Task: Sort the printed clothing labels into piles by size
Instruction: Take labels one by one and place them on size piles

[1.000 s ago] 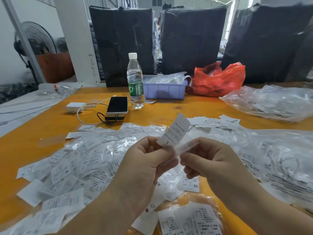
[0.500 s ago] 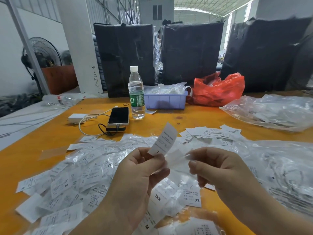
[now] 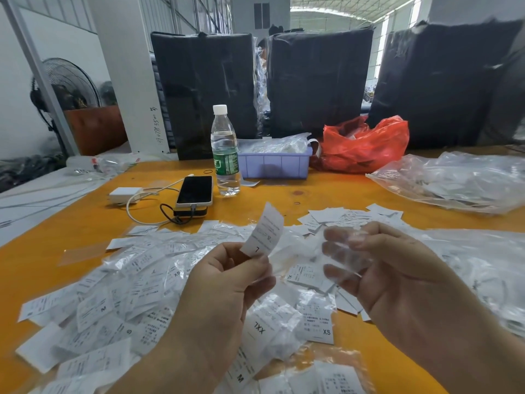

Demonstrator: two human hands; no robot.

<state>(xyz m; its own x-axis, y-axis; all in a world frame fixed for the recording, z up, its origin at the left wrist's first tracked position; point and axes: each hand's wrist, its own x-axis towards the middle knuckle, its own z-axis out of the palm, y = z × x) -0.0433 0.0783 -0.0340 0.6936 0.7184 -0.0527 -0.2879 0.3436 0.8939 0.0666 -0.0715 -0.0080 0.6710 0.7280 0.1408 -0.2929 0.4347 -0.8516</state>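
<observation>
Label, size L [image 3: 265,233]: pinched upright at its lower edge in left hand [image 3: 224,282], print facing the viewer, seemingly for size reading; right hand [image 3: 377,268] holds its emptied clear sleeve [image 3: 345,251]; unsorted labels [image 3: 136,282] spread across orange counter [image 3: 71,231] below.

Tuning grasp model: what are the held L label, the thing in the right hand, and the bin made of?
L label: looks like matte white paper or woven tape, holds stiff. Sleeve in right hand: clear glossy film, fingers show through. Bin: opaque lavender moulded plastic.
</observation>
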